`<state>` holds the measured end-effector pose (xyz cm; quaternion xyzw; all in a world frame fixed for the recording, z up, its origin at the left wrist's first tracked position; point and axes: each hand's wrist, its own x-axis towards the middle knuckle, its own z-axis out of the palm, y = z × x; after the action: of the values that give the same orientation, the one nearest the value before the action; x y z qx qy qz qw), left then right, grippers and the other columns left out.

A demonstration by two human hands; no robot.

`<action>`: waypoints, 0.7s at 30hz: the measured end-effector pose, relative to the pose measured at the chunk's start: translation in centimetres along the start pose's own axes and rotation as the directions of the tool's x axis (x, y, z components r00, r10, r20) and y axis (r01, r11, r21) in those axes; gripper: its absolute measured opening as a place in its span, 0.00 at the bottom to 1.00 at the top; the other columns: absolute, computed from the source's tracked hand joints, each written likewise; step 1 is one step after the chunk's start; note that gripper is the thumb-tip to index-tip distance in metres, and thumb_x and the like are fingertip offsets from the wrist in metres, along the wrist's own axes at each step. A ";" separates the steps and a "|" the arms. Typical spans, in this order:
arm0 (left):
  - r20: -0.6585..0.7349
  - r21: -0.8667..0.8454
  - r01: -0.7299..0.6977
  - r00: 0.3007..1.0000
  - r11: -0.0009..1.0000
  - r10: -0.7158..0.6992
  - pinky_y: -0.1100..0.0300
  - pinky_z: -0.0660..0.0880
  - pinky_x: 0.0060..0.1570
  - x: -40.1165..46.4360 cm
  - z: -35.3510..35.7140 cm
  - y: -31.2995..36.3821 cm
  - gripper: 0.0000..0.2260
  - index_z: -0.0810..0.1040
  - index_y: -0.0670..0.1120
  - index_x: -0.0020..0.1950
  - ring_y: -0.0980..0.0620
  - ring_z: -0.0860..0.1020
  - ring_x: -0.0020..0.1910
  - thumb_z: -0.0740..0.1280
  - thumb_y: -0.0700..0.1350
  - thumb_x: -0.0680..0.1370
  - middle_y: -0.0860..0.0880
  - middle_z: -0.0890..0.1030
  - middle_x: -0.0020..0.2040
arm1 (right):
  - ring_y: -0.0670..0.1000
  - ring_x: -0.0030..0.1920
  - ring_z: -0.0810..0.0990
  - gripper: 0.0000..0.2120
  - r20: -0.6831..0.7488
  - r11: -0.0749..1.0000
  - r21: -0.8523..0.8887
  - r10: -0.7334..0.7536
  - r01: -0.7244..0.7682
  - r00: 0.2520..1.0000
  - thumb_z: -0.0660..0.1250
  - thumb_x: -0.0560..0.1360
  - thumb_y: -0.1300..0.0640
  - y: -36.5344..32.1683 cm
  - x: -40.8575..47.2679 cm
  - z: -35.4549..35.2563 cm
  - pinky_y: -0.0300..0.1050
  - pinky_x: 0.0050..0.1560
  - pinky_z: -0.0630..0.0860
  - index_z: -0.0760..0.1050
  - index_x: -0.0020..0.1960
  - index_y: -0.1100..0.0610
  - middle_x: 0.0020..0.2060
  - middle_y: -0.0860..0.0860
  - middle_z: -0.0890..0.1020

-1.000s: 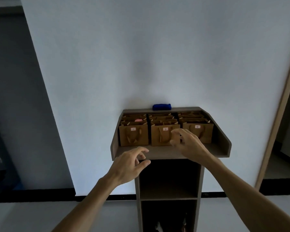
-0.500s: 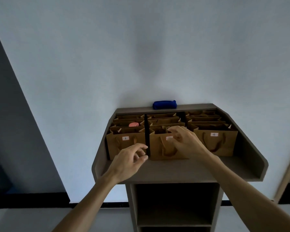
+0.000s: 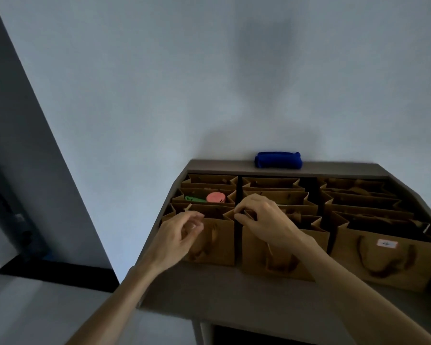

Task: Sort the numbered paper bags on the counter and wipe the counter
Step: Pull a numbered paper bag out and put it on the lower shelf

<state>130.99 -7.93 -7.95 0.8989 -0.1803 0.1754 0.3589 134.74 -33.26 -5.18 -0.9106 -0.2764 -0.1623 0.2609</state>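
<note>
Brown paper bags stand in three columns on the grey counter [image 3: 234, 295]. My left hand [image 3: 177, 239] hovers in front of the front left bag [image 3: 217, 242], fingers loosely curled, holding nothing. My right hand [image 3: 264, 220] reaches over the front middle bag [image 3: 279, 257] and pinches its top left rim. The front right bag [image 3: 388, 257] shows a white number label. A rolled blue cloth [image 3: 278, 159] lies on the counter's back ledge against the wall.
A bag in the left column holds a pink round item [image 3: 216, 197] and a green item [image 3: 194, 198]. The counter has raised side walls [image 3: 167, 205]. A white wall rises behind it; dark floor lies at the left.
The view has come closer and higher over the counter. My right hand has moved from the middle bag's front to its top rim. My left hand has risen to the front left bag.
</note>
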 end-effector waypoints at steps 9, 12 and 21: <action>-0.057 0.154 -0.012 0.998 0.988 0.021 0.68 0.72 0.55 6.5 -0.9 -6.3 0.13 0.76 0.51 0.63 0.58 0.72 0.59 0.67 0.46 0.78 0.53 0.77 0.60 | 0.47 0.57 0.70 0.13 0.232 0.987 -0.158 0.029 0.009 0.972 0.66 0.76 0.41 0.6 5.2 3.2 0.47 0.59 0.70 0.79 0.55 0.46 0.54 0.46 0.76; -0.021 0.197 -0.016 1.000 0.980 0.020 0.65 0.72 0.56 8.1 -0.3 -8.4 0.14 0.74 0.52 0.64 0.56 0.72 0.60 0.66 0.47 0.78 0.52 0.76 0.62 | 0.47 0.56 0.69 0.12 0.272 0.980 -0.199 0.067 -0.012 0.960 0.65 0.77 0.44 0.8 6.2 3.7 0.45 0.58 0.69 0.79 0.57 0.48 0.54 0.47 0.75; -0.017 0.193 0.012 1.000 0.981 -0.009 0.55 0.73 0.60 9.2 1.1 -10.9 0.16 0.78 0.52 0.59 0.55 0.76 0.56 0.54 0.54 0.80 0.53 0.80 0.57 | 0.47 0.54 0.76 0.10 0.224 0.967 -0.241 0.142 -0.087 0.964 0.63 0.77 0.41 1.8 7.8 5.1 0.55 0.61 0.73 0.78 0.55 0.43 0.51 0.43 0.79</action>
<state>144.18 -3.13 -10.96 0.9288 -0.1550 0.1974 0.2725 142.77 -28.37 -6.51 -0.9620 -0.2320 -0.0664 0.1281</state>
